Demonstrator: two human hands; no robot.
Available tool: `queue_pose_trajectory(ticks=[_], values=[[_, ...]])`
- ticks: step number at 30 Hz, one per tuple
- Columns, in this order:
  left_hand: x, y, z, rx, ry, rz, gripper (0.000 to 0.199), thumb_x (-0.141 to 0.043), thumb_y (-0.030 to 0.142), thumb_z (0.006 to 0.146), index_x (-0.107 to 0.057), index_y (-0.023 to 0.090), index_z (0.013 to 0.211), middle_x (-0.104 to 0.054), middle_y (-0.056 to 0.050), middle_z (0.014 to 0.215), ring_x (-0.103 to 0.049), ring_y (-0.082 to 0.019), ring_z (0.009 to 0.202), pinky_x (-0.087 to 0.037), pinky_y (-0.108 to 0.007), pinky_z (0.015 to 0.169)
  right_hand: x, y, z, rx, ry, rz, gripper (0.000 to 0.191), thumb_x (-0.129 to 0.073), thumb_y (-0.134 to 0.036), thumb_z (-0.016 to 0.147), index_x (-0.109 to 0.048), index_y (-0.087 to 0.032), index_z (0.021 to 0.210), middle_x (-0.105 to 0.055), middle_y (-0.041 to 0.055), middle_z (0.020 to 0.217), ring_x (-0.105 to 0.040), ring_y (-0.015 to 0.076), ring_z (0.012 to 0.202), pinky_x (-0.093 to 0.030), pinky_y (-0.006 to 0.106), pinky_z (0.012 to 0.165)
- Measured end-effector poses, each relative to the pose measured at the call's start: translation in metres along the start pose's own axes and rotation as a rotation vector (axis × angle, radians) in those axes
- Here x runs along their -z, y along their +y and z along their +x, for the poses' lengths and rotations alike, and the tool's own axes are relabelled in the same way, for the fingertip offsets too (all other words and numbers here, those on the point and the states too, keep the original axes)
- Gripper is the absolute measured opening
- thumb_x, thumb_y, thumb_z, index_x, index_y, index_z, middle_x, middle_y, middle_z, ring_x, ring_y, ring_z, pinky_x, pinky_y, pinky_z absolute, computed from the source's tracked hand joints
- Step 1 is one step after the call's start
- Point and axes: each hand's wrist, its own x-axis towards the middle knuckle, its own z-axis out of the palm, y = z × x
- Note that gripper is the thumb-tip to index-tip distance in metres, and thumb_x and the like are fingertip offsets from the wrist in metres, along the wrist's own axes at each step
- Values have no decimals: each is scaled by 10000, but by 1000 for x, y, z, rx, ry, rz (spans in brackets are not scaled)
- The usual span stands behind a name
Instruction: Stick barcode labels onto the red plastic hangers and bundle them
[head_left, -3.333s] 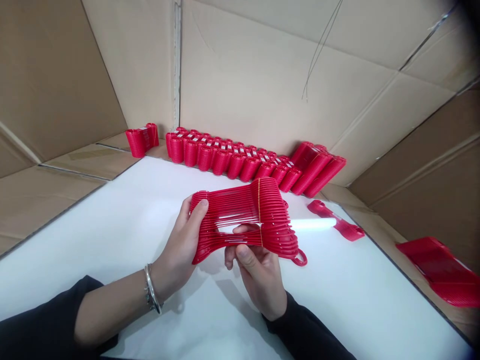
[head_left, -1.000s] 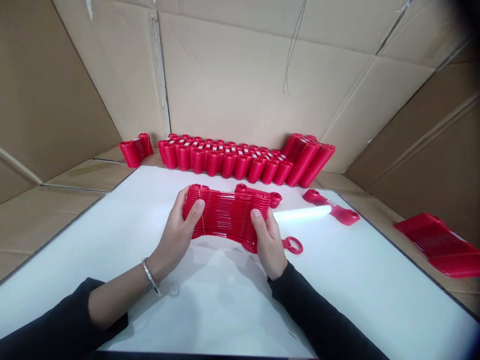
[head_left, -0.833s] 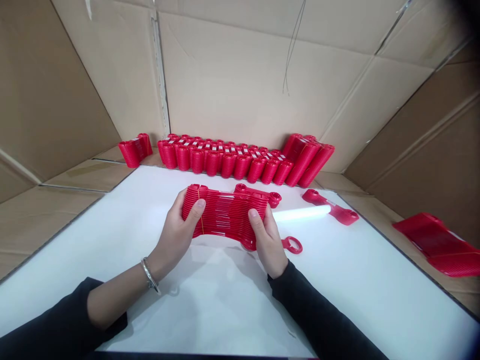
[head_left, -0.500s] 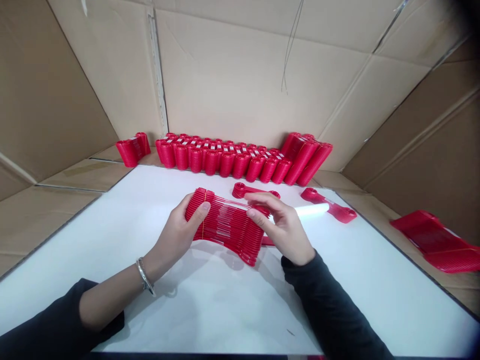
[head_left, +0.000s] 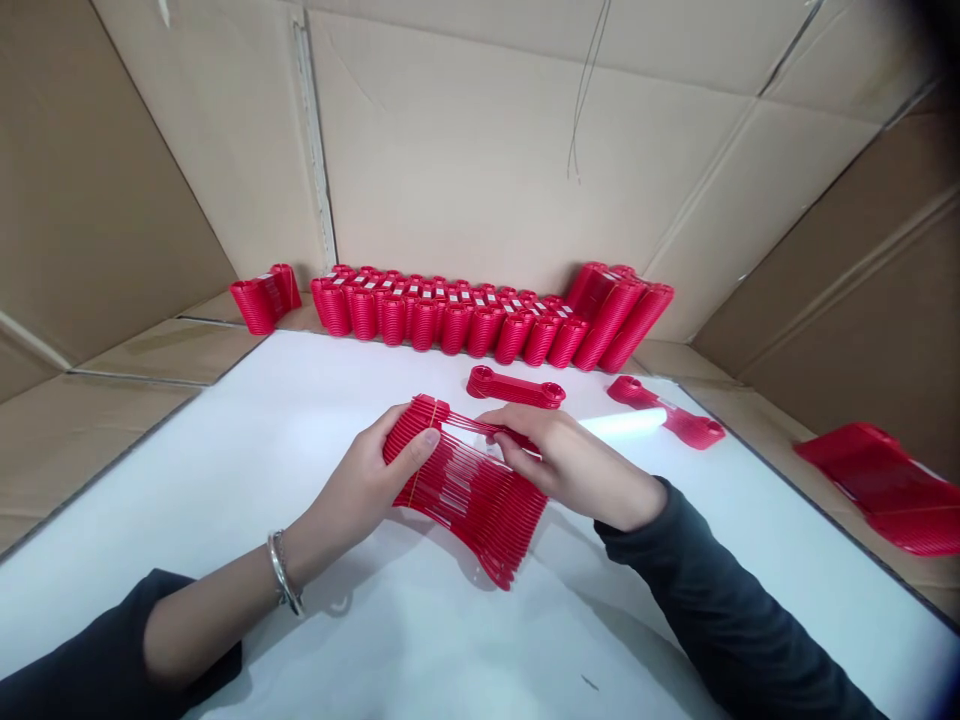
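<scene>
My left hand [head_left: 382, 455] grips a stack of thin red plastic pieces [head_left: 480, 505] at its left end, the thumb lying across the front. A thin band runs round that end, near the thumb. The stack is fanned out toward the lower right, with pale marks along its middle. At the stack's upper right, my right hand [head_left: 559, 460] pinches a few of the top pieces, which stand apart from the rest with a gap below. Just behind the hands, a small red stack [head_left: 516, 388] with round ends lies on the white table [head_left: 330, 640].
Several red bundles [head_left: 454, 325] stand in a row along the back cardboard wall [head_left: 465, 150], with taller ones [head_left: 622, 315] at its right end. A separate bundle [head_left: 266, 300] is at the far left. More red stacks [head_left: 667, 412] lie right, another [head_left: 885, 490] beyond the table edge.
My right hand has closed on the top pieces and parted them from the stack. The held stack has moved slightly down and right, and its right end has fanned lower.
</scene>
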Motion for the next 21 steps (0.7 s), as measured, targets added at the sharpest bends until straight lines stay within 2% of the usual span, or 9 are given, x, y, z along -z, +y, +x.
queue_pose_trajectory(ticks=[3,6,9,13,18,21], values=[[0,0,0,11,2,19,387,-518,453,839,-530,192,1124,-642,-75,1061,-631,-217,892,-517,-334,731,-4,-5,3,31,-45,-230,254,-423,-105,867,-591,-94,1058,-641,136,936,-611,212,856,-501,347,728],[0,-2,1,20,1,43,374,-505,462,843,-535,190,1099,-639,-72,1047,-629,-214,889,-513,-335,745,-10,-8,5,0,-59,-382,228,-421,-60,848,-625,-96,945,-641,119,842,-602,204,758,-464,320,651],[-1,-4,0,32,31,74,453,-507,471,839,-449,229,1218,-605,-63,1111,-618,-206,908,-510,-331,763,-13,-7,6,-6,-47,-469,258,-435,20,759,-633,-105,867,-643,90,771,-582,190,684,-403,296,589],[-2,-5,-2,18,40,162,538,-489,469,849,-309,308,1330,-580,-31,1115,-605,-181,903,-496,-316,787,-16,-3,6,13,-46,-458,287,-439,35,703,-639,-112,849,-653,77,762,-569,170,654,-359,276,558],[-3,-6,-2,18,10,87,432,-477,471,856,-369,290,1233,-581,-20,1031,-604,-163,831,-508,-282,696,-17,5,2,60,13,-347,292,-415,-30,819,-626,-110,1003,-661,92,802,-582,175,704,-419,289,617],[-4,-6,-2,3,22,77,399,-483,462,853,-394,272,1194,-577,-25,1038,-598,-156,810,-504,-273,675,-16,9,-1,168,131,-261,247,-428,-79,856,-595,-119,1033,-652,113,936,-571,189,830,-451,313,696]])
